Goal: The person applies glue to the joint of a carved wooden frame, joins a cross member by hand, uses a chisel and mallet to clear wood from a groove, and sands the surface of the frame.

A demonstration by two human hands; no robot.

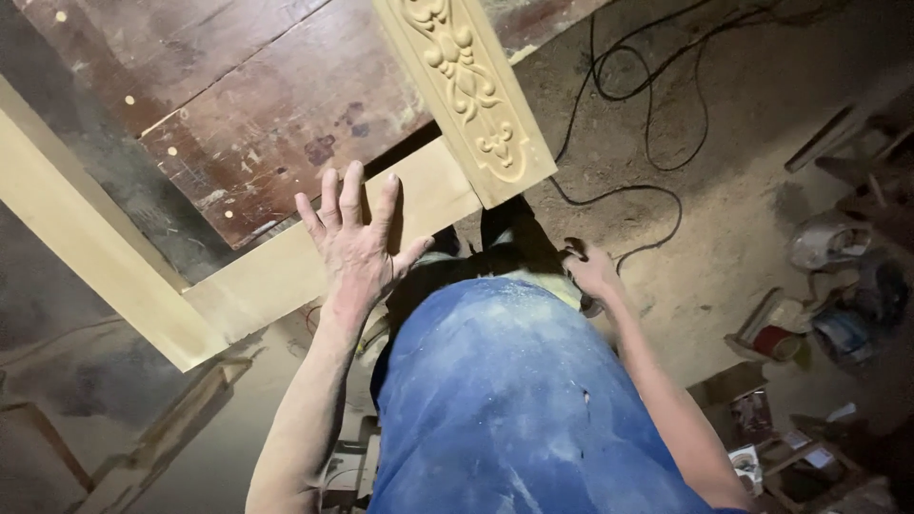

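Note:
My left hand [354, 238] lies flat, fingers spread, on a pale wooden frame rail [276, 271] at the edge of a dark worn workbench [257, 105]. A carved pale wood panel [471, 90] with a floral relief rests on the rail just right of that hand. My right hand [590, 271] hangs lower beside my hip, curled around a small dark tool that is mostly hidden. My dusty blue shirt [514, 400] fills the lower middle.
A second pale rail [76, 228] runs diagonally at the left and meets the first at a corner. Black cable [657, 124] loops over the sawdust floor. Tins, tape and scrap wood [819, 314] clutter the right side.

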